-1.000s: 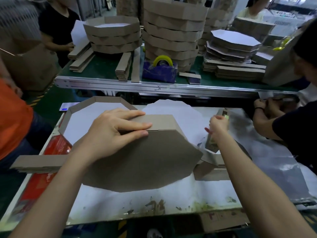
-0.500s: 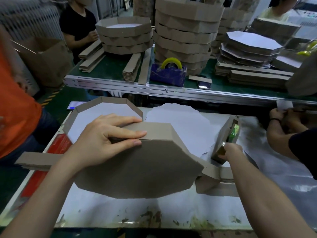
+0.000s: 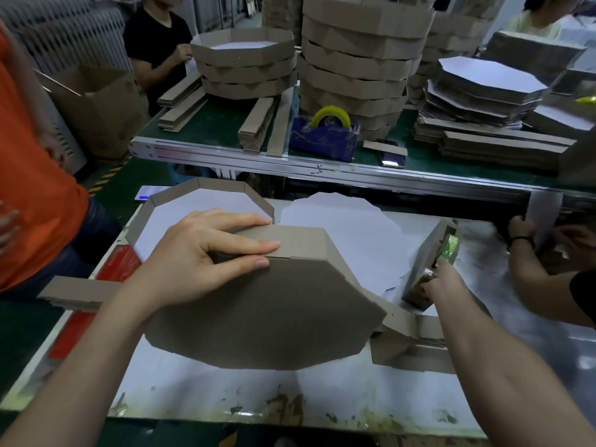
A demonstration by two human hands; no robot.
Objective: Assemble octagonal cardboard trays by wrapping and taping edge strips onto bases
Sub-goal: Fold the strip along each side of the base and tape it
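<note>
Left hand [image 3: 193, 262] flat, pressing edge strip [image 3: 300, 241] onto base [image 3: 274, 311]; right hand [image 3: 443, 283] apparently gripping tape dispenser [image 3: 432, 253].

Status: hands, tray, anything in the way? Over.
Left hand pressing edge strip against upturned base. Right hand gripping tape dispenser. Loose white sheets between them; seam uncovered.

Single view, head-worn, wide-angle. Faces forward and down, close over left hand [image 3: 193, 262] and right hand [image 3: 443, 285] at white worktable [image 3: 209, 391]; green bench [image 3: 219, 124] beyond.

Left hand [image 3: 193, 262] presses edge strip [image 3: 303, 241] onto base [image 3: 274, 311]; right hand [image 3: 443, 285] grips tape dispenser [image 3: 427, 253].
</note>
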